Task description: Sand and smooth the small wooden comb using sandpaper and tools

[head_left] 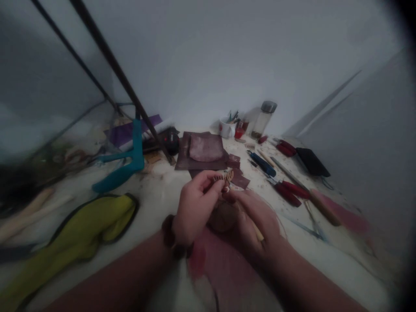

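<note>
My left hand (pixel 195 208) pinches a small notched wooden piece (pixel 224 176) between thumb and fingers, and a dark beaded bracelet (pixel 172 238) circles that wrist. My right hand (pixel 251 221) is closed around a thin pale wooden stick (pixel 258 233), with its fingertips close to the notched piece. Below the hands is a rounded brown lump (pixel 222 217), partly hidden by them; I cannot tell what it is. A sheet of reddish-brown sandpaper (pixel 214 268) lies under my forearms.
Dark sandpaper sheets (pixel 203 149) lie ahead. To the right are red-handled pliers (pixel 287 193), a blue-handled tool (pixel 261 164) and a wooden-handled file (pixel 321 208). A white mug (pixel 225 128) and glass jar (pixel 262 120) stand behind; a teal plastic piece (pixel 134 151) and yellow-green cloth (pixel 94 229) lie left.
</note>
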Available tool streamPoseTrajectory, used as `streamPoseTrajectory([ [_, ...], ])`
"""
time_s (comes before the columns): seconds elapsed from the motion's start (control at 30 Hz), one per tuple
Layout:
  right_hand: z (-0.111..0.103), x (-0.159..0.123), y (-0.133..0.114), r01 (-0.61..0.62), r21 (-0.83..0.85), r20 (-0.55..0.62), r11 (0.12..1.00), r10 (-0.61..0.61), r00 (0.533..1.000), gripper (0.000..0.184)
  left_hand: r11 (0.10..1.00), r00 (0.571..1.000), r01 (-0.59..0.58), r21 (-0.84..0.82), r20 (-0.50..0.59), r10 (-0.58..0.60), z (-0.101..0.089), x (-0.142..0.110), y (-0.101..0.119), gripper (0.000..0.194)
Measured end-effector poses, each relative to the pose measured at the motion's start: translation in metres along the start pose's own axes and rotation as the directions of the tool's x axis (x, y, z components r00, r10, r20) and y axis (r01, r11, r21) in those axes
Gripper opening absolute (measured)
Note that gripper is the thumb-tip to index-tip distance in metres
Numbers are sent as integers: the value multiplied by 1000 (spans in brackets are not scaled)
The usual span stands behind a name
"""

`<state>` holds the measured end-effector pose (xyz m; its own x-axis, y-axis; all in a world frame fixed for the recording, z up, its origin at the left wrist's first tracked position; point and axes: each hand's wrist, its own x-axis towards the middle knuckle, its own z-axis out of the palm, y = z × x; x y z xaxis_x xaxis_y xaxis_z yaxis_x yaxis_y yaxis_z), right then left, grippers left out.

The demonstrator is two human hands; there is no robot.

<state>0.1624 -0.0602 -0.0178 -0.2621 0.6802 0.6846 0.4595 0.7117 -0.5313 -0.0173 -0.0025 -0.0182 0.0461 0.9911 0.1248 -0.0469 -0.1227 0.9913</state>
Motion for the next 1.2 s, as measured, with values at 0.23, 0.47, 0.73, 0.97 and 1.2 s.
streamPoseTrajectory([
  [0.23, 3, -3, 3, -40, 22, -72, 999, 42, 997, 46, 972, 992, -123, 201, -15, 129, -6, -2, -4, 21],
  [0.47, 10, -10, 4, -62, 31, -147, 998, 66, 987, 50, 975, 993, -109, 191, -18, 114, -6, -1, -3, 22],
  [0.73, -2, 0, -1, 30, 47, -86, 998, -26, 996, 51, 998, 997, 22, 52, 70, -26, 0, 0, -11, 16],
  [0.97, -1, 2, 1, -7, 4, -82, 1000, 7, 997, 45, 998, 999, 26, 54, -39, -24, -6, 9, -7, 21],
  [1.2, 1, 1, 1, -29, 0, -80, 1000, 29, 996, 40, 998, 999, 32, 48, -44, -30, -4, 7, -5, 22],
])
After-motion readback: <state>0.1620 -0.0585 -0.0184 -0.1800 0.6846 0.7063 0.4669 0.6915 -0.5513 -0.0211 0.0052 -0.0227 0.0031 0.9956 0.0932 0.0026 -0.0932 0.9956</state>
